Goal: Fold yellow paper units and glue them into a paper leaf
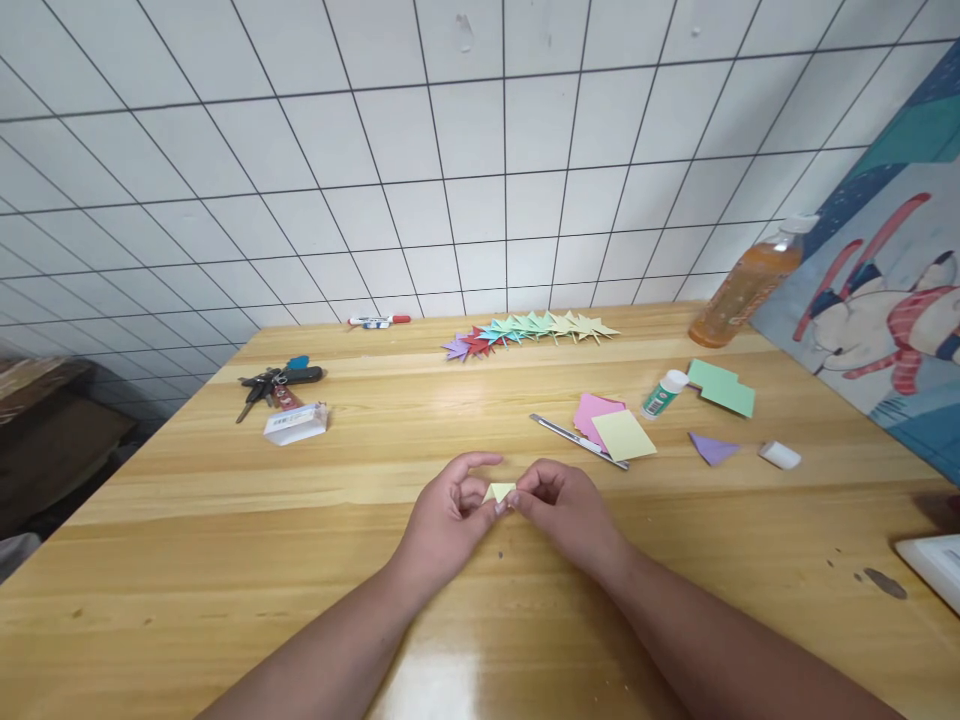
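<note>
A small folded piece of pale yellow paper [499,491] is held between my two hands, just above the wooden table [300,560]. My left hand [454,510] pinches its left and lower part, thumb in front, with the index finger stretched out above. With thumb and index finger, my right hand [562,508] grips the paper's right end. Beyond my hands lie a yellow paper sheet [624,436], pink sheets [592,412] partly under it, and a slim silver cutter knife [577,441]. Farther back runs a row of folded pointed paper pieces [532,328] in several colours.
To the right are a glue stick [664,394], green paper sheets [721,388], a folded purple triangle [713,448], a white eraser [780,455] and a drink bottle [750,285]. On the left lie keys [277,384], a small white box [295,424] and markers [379,321] by the tiled wall.
</note>
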The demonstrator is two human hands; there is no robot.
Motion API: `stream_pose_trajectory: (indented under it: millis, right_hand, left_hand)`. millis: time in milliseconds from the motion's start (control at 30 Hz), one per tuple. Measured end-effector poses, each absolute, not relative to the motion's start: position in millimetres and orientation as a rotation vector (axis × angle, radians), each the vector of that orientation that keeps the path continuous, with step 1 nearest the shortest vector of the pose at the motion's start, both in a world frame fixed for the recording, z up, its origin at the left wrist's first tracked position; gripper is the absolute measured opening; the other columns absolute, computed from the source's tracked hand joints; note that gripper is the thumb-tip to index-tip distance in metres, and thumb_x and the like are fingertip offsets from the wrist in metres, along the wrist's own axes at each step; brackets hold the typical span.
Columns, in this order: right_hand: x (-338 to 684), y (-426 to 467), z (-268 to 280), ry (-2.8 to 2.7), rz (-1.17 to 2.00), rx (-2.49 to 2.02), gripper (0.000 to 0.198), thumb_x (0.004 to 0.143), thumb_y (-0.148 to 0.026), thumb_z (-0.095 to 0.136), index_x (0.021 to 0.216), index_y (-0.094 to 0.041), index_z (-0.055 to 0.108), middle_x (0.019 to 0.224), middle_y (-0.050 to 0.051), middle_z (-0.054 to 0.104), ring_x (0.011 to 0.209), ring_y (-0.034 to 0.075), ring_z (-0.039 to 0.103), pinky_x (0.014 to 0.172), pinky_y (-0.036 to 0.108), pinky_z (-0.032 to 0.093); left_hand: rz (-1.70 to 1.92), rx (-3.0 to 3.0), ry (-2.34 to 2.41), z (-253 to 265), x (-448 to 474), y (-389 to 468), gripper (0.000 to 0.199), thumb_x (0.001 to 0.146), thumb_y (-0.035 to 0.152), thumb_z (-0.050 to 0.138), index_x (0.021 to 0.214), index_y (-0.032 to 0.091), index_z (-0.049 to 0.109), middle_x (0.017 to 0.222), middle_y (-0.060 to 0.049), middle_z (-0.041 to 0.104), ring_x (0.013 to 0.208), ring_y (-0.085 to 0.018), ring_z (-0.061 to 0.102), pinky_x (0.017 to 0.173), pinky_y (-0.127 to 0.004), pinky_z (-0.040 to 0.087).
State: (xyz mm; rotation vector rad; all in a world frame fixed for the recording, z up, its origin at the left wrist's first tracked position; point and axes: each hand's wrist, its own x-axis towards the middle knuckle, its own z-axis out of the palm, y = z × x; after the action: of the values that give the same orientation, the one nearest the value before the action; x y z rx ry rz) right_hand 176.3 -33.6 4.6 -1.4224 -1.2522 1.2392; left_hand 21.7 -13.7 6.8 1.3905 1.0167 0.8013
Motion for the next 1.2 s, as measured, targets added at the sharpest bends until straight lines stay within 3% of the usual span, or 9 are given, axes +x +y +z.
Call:
stream_pose_trajectory:
  millis: [233,467,667,900,1100,1200]
  right_hand:
    - [178.4,-34.4,1.3,-1.338,1.212,-1.431,0.011,0.070,-0.029,0.059,0.068,-0.018,0.057,0.056,-0.004,0.051,0.052,0.010,0.044,0.051,0.021,0.035]
    - [178.1,-34.4,3.8,-1.382,1.168,-1.457,0.015,0.072,-0.029,0.055,0.062,-0.019,0.048,0.054,-0.006,0.044,0.049,0.009,0.038,0.047,0.020,0.030]
    - [177.5,-36.3,3.2,-1.607,1.080,-1.472,0.015,0.071,-0.021,0.052,0.060,-0.020,0.042,0.053,-0.006,0.040,0.049,0.009,0.037,0.046,0.020,0.026]
    - [178.0,-36.3,5.3,-1.551,1.162,-1.419,0.012,0.073,-0.023,0.051,0.064,-0.021,0.044,0.054,-0.007,0.037,0.049,0.009,0.035,0.046,0.020,0.027]
    - [179.8,-36.3,1.6,-1.541,1.159,-1.455,0.014,0.072,-0.024,0.052,0.063,-0.021,0.042,0.053,-0.007,0.036,0.048,0.009,0.033,0.045,0.020,0.025]
    - [179.0,-36.6,2.3,-1.546,1.152,-1.456,0.013,0.072,-0.023,0.052,0.063,-0.021,0.043,0.053,-0.007,0.037,0.048,0.009,0.034,0.045,0.020,0.026]
  left_hand:
    - [0.775,1.456,1.036,4.8,18.8,-13.7,0.045,0.074,0.026,0.063,0.115,0.019,0.046,0.058,0.007,0.046,0.052,-0.009,0.044,0.052,-0.020,0.033]
    - [0.864,1.367,0.995,5.4,18.5,-13.6,0.049,0.073,0.025,0.063,0.118,0.020,0.045,0.072,0.002,0.058,0.061,-0.011,0.052,0.058,-0.020,0.038]
    - [0.931,1.257,1.007,11.1,18.9,-12.1,0.054,0.067,0.020,0.066,0.117,0.018,0.044,0.059,0.007,0.051,0.055,-0.009,0.048,0.055,-0.019,0.036]
    - [0.881,1.114,0.956,11.4,14.3,-8.1,0.065,0.065,0.021,0.071,0.123,0.016,0.041,0.054,0.005,0.058,0.053,-0.011,0.055,0.057,-0.022,0.041]
    - [0.858,1.171,0.983,11.5,16.1,-6.7,0.032,0.064,0.030,0.073,0.089,0.013,0.061,0.056,0.002,0.058,0.052,-0.009,0.053,0.054,-0.020,0.040]
    - [0.863,1.143,1.018,10.9,15.8,-5.9,0.028,0.066,0.036,0.071,0.080,0.013,0.064,0.058,0.000,0.061,0.053,-0.010,0.055,0.055,-0.022,0.043]
